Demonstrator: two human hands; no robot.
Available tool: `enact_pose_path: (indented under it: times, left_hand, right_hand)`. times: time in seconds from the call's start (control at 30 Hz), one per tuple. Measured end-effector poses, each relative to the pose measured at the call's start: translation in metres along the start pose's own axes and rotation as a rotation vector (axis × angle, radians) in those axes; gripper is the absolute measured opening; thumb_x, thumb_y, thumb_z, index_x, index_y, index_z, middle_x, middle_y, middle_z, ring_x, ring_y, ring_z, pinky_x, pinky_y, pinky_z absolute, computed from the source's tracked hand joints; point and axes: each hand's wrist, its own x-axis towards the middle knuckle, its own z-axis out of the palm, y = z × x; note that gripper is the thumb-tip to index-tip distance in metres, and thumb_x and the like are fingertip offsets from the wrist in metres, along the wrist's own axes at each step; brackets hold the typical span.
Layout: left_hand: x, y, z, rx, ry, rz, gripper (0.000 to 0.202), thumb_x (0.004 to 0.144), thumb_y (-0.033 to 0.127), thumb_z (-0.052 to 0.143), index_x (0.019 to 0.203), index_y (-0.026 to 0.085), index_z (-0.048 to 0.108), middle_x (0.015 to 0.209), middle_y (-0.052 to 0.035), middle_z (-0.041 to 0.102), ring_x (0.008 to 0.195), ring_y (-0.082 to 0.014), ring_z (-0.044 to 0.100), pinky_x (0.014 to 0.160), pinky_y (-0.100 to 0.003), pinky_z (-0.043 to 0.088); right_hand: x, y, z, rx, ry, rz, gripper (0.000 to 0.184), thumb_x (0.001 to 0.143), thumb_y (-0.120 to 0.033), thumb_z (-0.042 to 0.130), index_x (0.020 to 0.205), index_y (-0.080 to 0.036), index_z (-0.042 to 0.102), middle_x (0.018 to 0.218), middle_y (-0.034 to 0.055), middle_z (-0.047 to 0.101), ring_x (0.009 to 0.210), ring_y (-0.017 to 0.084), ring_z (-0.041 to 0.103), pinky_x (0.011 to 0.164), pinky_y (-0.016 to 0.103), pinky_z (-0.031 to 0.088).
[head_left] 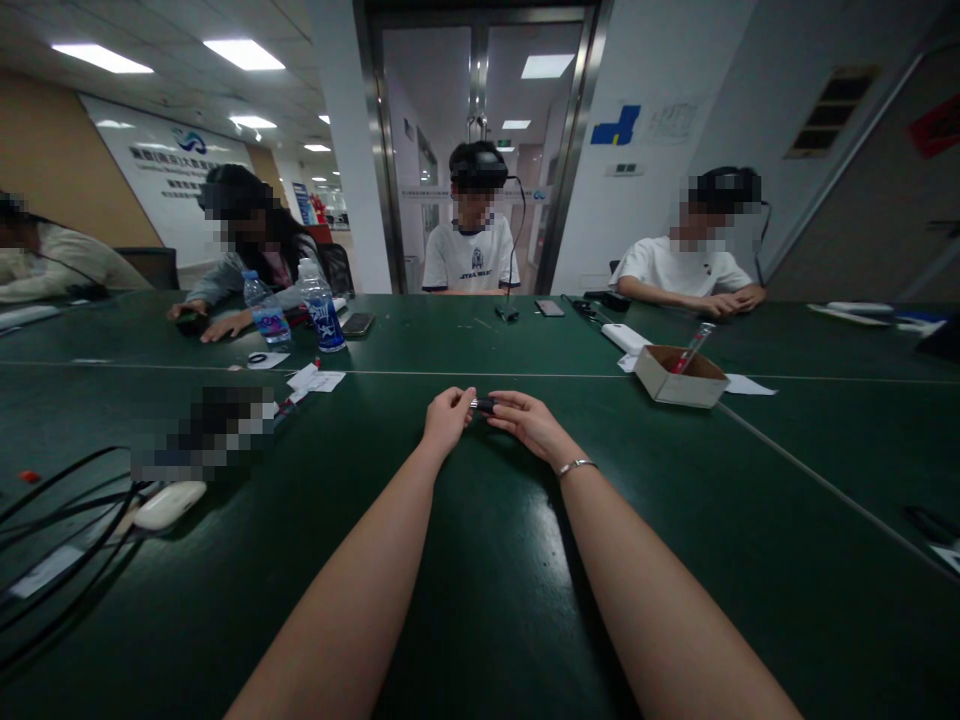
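A short, dark, rod-like object (485,405) with a silvery end spans the gap between my hands, just above or on the green table (480,520). It is too small to name its kind. The fingers of my left hand (448,418) are closed in a pinch at its silvery end. My right hand (534,422), with a silver bracelet at the wrist, has thumb and fingertips closed on the black end. Fingertips cover parts of both ends.
Two water bottles (322,308) stand at the left beyond the table's seam. Black cables and a white case (171,504) lie at the near left. An open box (681,380) holding a red-and-clear tube sits at the right. Several people wearing headsets sit around the table.
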Motion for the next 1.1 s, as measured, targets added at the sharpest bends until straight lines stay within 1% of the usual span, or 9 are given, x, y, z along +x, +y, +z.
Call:
enact_pose_path:
  times: [0.13,0.3,0.43,0.57,0.77,0.9,1.0,1.1]
  left_hand:
    - [0.0003,0.0015,0.0017,-0.016,0.024,-0.015,0.039,0.079,0.054,0.058,0.067,0.017,0.057,0.057,0.0000,0.054,0.051,-0.0113,0.051,0.049,-0.022,0.040]
    - [0.0003,0.0018,0.0014,0.021,0.027,-0.054,0.037,0.082,0.050,0.055,0.069,0.016,0.058,0.059,-0.0014,0.057,0.051,-0.0117,0.052,0.050,-0.023,0.042]
    - [0.0009,-0.0008,0.0012,0.010,0.001,-0.014,0.034,0.079,0.049,0.059,0.073,0.016,0.061,0.062,-0.0017,0.059,0.055,-0.0123,0.055,0.053,-0.023,0.044]
    - [0.0015,-0.0021,0.0005,0.014,-0.020,0.014,0.029,0.077,0.044,0.064,0.080,0.015,0.064,0.067,-0.0024,0.062,0.062,-0.0139,0.058,0.058,-0.025,0.046]
    - [0.0020,-0.0012,-0.0015,-0.068,-0.053,0.030,0.027,0.073,0.036,0.067,0.089,0.015,0.065,0.081,-0.0059,0.065,0.073,-0.0164,0.061,0.063,-0.026,0.049]
    - [0.0033,-0.0028,-0.0028,-0.077,-0.044,0.044,0.026,0.072,0.032,0.069,0.092,0.015,0.066,0.091,-0.0079,0.066,0.082,-0.0180,0.062,0.071,-0.029,0.051]
    - [0.0050,-0.0051,-0.0033,-0.087,-0.032,0.066,0.027,0.069,0.029,0.072,0.092,0.015,0.067,0.092,-0.0083,0.067,0.087,-0.0193,0.062,0.078,-0.031,0.051]
    - [0.0062,-0.0070,-0.0038,-0.109,-0.039,0.077,0.027,0.068,0.027,0.072,0.091,0.015,0.067,0.091,-0.0082,0.067,0.088,-0.0196,0.063,0.083,-0.034,0.050]
  right_hand:
    - [0.0009,0.0008,-0.0004,-0.004,0.004,-0.004,0.024,0.072,-0.001,0.071,0.091,-0.016,0.070,0.094,0.0065,0.068,0.087,0.018,0.068,0.079,0.028,0.059]
    - [0.0013,0.0012,-0.0009,0.003,0.002,0.008,0.023,0.074,0.000,0.069,0.092,-0.015,0.070,0.094,0.0067,0.068,0.087,0.018,0.068,0.080,0.027,0.059]
    - [0.0012,0.0010,0.0000,0.016,0.038,0.020,0.021,0.075,0.000,0.067,0.091,-0.013,0.069,0.095,0.0085,0.069,0.083,0.017,0.069,0.078,0.026,0.059]
    - [0.0003,-0.0002,0.0015,0.011,0.054,0.029,0.018,0.077,-0.002,0.067,0.092,-0.012,0.068,0.095,0.0102,0.070,0.086,0.019,0.069,0.077,0.027,0.059]
    - [-0.0005,-0.0013,0.0027,0.002,0.072,0.026,0.018,0.077,-0.004,0.069,0.092,-0.013,0.068,0.094,0.0104,0.070,0.085,0.020,0.070,0.081,0.031,0.059]
    - [-0.0008,-0.0014,0.0033,0.017,0.077,0.024,0.017,0.078,-0.003,0.068,0.092,-0.013,0.067,0.091,0.0094,0.071,0.084,0.020,0.070,0.079,0.030,0.059]
    - [-0.0003,-0.0010,0.0031,0.025,0.079,0.024,0.017,0.079,-0.002,0.067,0.093,-0.011,0.067,0.091,0.0103,0.071,0.084,0.021,0.071,0.075,0.027,0.060]
    - [0.0010,0.0001,0.0018,0.027,0.071,0.029,0.016,0.080,-0.002,0.066,0.094,-0.010,0.066,0.091,0.0110,0.071,0.084,0.021,0.071,0.076,0.028,0.060]
